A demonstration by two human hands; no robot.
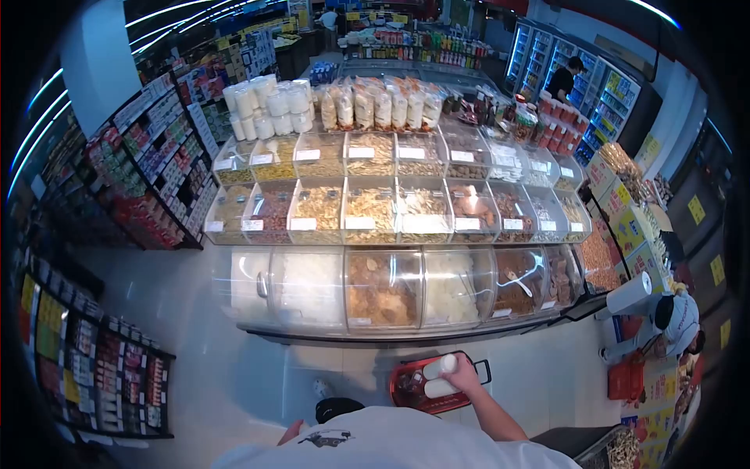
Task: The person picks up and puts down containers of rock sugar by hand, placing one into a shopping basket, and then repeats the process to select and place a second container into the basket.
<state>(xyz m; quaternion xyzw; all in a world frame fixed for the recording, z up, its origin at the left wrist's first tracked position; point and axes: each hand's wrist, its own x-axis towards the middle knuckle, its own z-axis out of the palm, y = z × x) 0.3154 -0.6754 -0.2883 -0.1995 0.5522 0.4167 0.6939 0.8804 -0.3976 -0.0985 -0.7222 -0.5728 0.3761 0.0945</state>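
My right hand (465, 374) reaches over a red shopping basket (402, 397) and closes on a white cylindrical tub (440, 366). Close beside that tub is a second white tub (440, 388), lying in the basket. A dark red package (411, 381) fills the basket's left part; its kind I cannot make out. Low by my shirt, my left hand (291, 431) shows only in part, with its fingers mostly hidden. Nothing visible touches it.
Ahead stands a tiered counter of clear bins (383, 289) with dry foods, topped by white tubs (269, 105) and bagged goods (383, 105). Shelves (98, 352) line the left. At right, a person (678, 320) bends near another red basket (625, 379); another person (562, 80) stands by the fridges.
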